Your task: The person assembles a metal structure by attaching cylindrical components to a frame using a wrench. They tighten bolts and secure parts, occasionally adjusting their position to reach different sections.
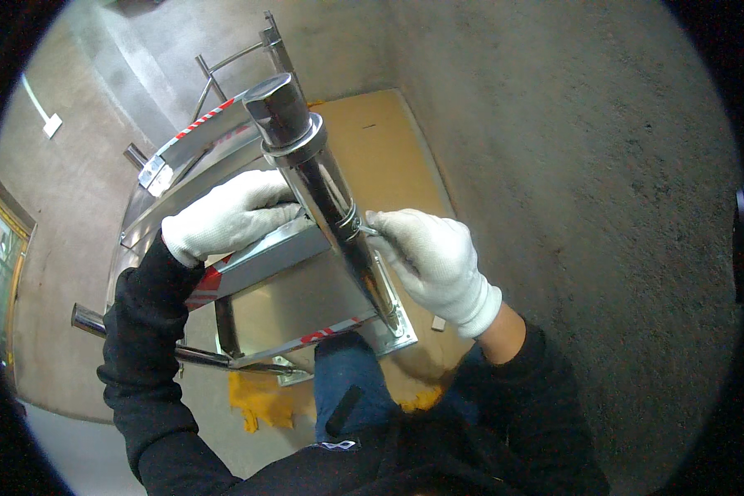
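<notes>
Ring (350, 221) fitted around post (331, 186) | small metal piece (369, 231) pinched there by right hand (428, 248) | left hand (236, 215) beside post, hold cannot be told | ring work judged unfinished

A tan, cardboard-like sheet (380, 153) with a short dark mark spreads beside a rough grey surface (595, 165) that fills the right side, and a small pale block (439, 323) sits on it. Ragged yellow material (258, 403) lies near the lower edge (what it is, I cannot tell). Far left, a white box (52, 126) with a pale cable (35, 97) sits above a yellowish-brown frame (16, 285).
</notes>
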